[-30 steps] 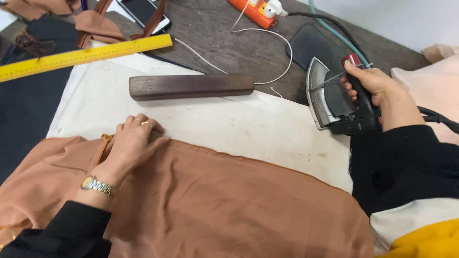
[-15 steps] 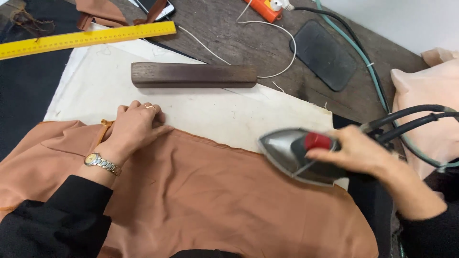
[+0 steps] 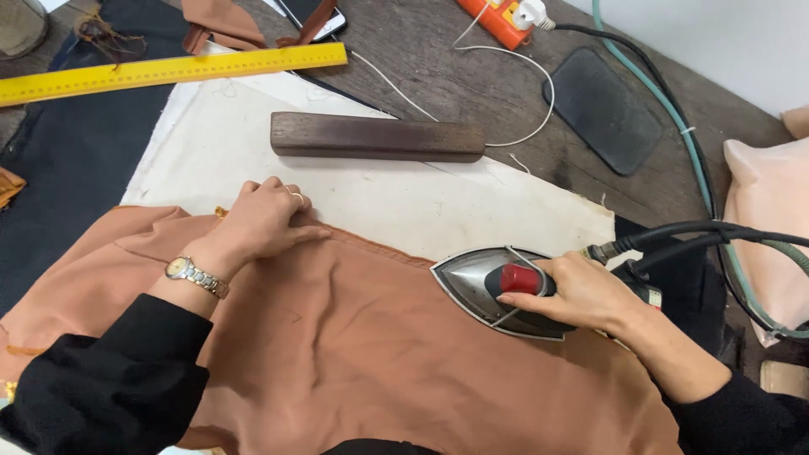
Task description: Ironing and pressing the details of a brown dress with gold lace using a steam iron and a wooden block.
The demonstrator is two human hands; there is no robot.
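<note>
The right hand (image 3: 581,295) is closed around the handle of a steam iron (image 3: 497,291), fingers wrapped over the top beside its red knob (image 3: 521,279). The iron sits flat on the brown cloth (image 3: 379,354), its pointed metal nose aimed toward the left hand, just inside the cloth's upper edge. The left hand (image 3: 265,221) lies palm down on that same edge, fingers stretched out and pressing the cloth flat, gripping nothing; a ring shows on one finger and a metal wristwatch (image 3: 195,276) sits at the wrist above a black sleeve (image 3: 109,379).

The brown cloth spreads across the lower part of the view, from the left hand past the iron to the right sleeve. Under it, and beyond its upper edge, lies a cream pressing sheet (image 3: 404,198). On that sheet, beyond the cloth and well apart from the iron, rests a long dark wooden block (image 3: 377,136), lying flat and roughly parallel to the cloth's edge. Farther beyond the block a yellow ruler (image 3: 168,72) lies across the sheet's far corner and a dark cloth (image 3: 67,160).

From the back of the iron a black cable and hose (image 3: 699,232) run off to the right. Beyond the iron, on the bare wooden counter (image 3: 472,76), lie a black rubber pad (image 3: 602,109), a thin white cord (image 3: 522,76), a green hose (image 3: 674,109) and an orange power strip (image 3: 497,15) with a white plug. A pale pink cushion (image 3: 767,211) sits right of the iron.
</note>
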